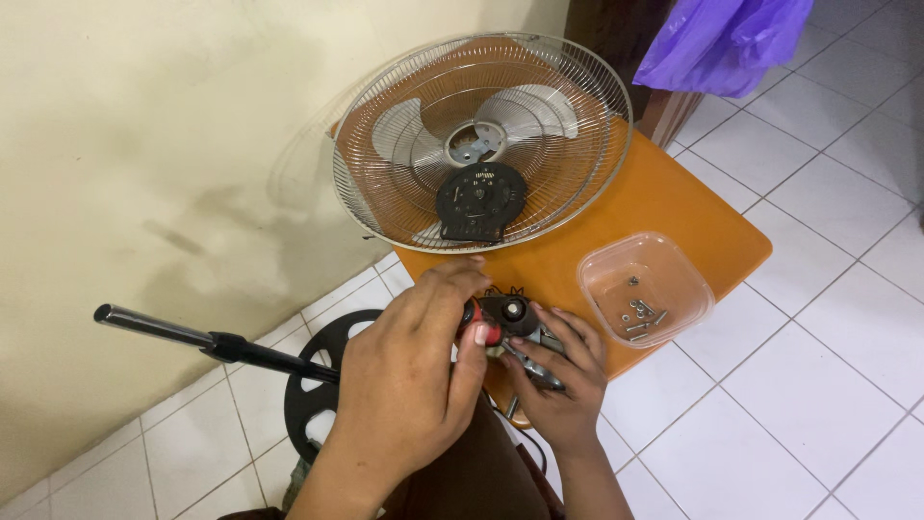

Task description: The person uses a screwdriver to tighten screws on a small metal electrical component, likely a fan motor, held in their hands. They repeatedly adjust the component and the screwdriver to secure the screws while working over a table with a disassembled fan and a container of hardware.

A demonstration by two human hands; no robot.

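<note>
My left hand (pixel 409 371) grips a screwdriver with a red and black handle (pixel 478 319), pressing it onto a small black fan motor part (pixel 515 313). Underneath, my right hand (pixel 563 376) holds that part, fingers wrapped around its metal body at the near edge of the orange table (pixel 674 207). Both hands touch each other over the part. Farther back on the table lies a wire fan guard (pixel 481 140) with grey blades and a black round plate (pixel 479 200) inside it.
A clear plastic tub (pixel 643 286) with several screws sits on the table to the right of my hands. A black fan stand pole (pixel 207 339) and round base (pixel 313 380) lie on the tiled floor at left. A purple plastic bag (pixel 717 39) hangs at the back right.
</note>
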